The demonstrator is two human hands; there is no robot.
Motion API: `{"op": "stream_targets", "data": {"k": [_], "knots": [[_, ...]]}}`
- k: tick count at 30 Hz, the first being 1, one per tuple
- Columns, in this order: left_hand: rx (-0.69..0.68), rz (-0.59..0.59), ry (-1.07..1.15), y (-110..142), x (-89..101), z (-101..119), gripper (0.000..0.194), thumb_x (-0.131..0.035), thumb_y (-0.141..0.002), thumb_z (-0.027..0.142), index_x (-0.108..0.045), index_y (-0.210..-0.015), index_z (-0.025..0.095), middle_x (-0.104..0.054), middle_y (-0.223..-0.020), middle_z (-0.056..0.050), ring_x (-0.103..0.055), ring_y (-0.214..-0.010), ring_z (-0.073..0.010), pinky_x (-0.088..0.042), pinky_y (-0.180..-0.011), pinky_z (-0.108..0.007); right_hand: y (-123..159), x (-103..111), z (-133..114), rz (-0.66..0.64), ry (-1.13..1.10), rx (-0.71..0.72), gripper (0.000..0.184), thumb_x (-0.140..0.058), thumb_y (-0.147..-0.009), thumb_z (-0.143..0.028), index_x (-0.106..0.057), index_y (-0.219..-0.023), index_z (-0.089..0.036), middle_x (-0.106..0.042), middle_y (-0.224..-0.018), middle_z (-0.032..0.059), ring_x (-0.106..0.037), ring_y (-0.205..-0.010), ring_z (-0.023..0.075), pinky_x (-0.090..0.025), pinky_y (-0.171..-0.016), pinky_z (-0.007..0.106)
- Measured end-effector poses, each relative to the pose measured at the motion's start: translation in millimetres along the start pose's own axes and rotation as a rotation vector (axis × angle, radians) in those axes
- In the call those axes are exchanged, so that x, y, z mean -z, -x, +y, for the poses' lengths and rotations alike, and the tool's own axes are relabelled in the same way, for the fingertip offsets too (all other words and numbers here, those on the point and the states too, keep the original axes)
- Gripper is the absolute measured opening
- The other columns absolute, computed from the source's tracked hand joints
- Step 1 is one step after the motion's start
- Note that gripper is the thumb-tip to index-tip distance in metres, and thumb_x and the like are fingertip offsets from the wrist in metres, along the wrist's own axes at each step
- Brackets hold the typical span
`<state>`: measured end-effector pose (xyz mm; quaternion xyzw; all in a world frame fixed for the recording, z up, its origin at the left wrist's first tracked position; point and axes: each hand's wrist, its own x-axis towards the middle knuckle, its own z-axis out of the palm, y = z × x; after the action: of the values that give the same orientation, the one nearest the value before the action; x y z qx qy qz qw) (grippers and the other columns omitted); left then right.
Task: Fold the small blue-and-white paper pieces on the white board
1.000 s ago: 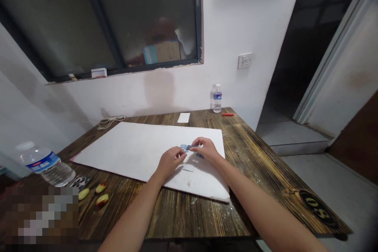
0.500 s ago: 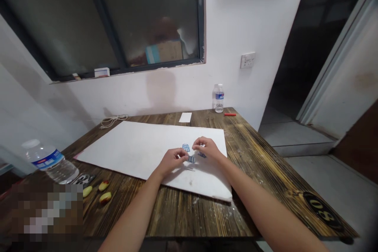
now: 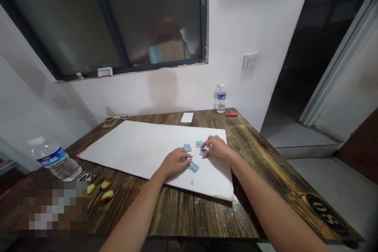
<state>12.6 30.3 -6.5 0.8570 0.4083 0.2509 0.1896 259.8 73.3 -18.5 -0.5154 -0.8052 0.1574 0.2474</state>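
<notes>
Several small paper cutouts printed with blue box outlines lie on a white foam board [image 3: 132,153]. One cutout [image 3: 193,167] sits just past the fingertips of my left hand [image 3: 175,161], and another [image 3: 187,147] lies just beyond that hand. My left hand rests flat on the board, holding nothing. My right hand [image 3: 217,146] lies over the cutout [image 3: 202,152] with its fingers curled around it, and that cutout is partly hidden. A further cutout [image 3: 199,143] lies just beyond those fingertips.
The board lies on a dark wooden table [image 3: 183,216]. Around it are a water bottle [image 3: 220,99], a red pen [image 3: 232,115], a white paper slip [image 3: 187,117], a white cord [image 3: 116,120], a large bottle [image 3: 56,160] and several yellow-red fruits [image 3: 107,195].
The cutouts have spread apart from their tight cluster between my hands. One now lies nearer me, and my hands sit further apart. The view has shifted slightly.
</notes>
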Motion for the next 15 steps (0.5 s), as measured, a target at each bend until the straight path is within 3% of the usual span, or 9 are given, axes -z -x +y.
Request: {"op": "stream_targets", "data": {"k": [4, 9, 15], "knots": [[0.04, 0.075, 0.0, -1.2, -0.9, -1.6, 0.02, -0.06, -0.083, 0.03, -0.074, -0.095, 0.023, -0.065, -0.094, -0.006, -0.059, -0.089, -0.0185, -0.045, -0.079, -0.029, 2.0, 5.0, -3.5, -0.088, 0.091, 0.023, 0.031, -0.085, -0.059, -0.034, -0.076, -0.089, -0.036, -0.063, -0.093, 0.005, -0.047, -0.092, 0.0261, -0.034, -0.078, 0.034], [0.086, 0.101, -0.022, -2.2, 1.7, 0.9, 0.02, -0.058, -0.084, 0.028, -0.074, -0.093, 0.022, -0.066, -0.091, -0.006, -0.06, -0.086, -0.018, -0.045, -0.077, -0.029, 2.0, 5.7, -6.7, -0.161, 0.146, 0.008, 0.045, -0.084, -0.06, -0.041, -0.072, -0.103, -0.039, -0.059, -0.103, 0.0064, -0.044, -0.099, 0.0276, -0.033, -0.082, 0.036], [0.083, 0.106, -0.036, -2.1, 0.8, 1.0, 0.019, -0.057, -0.083, 0.026, -0.074, -0.091, 0.021, -0.066, -0.089, -0.005, -0.06, -0.086, -0.0178, -0.045, -0.077, -0.029, 1.1, 0.5, -8.6, -0.185, 0.12, 0.061, 0.043, -0.086, -0.056, -0.041, -0.073, -0.096, -0.034, -0.057, -0.104, 0.0066, -0.044, -0.103, 0.0276, -0.033, -0.084, 0.036]]}}
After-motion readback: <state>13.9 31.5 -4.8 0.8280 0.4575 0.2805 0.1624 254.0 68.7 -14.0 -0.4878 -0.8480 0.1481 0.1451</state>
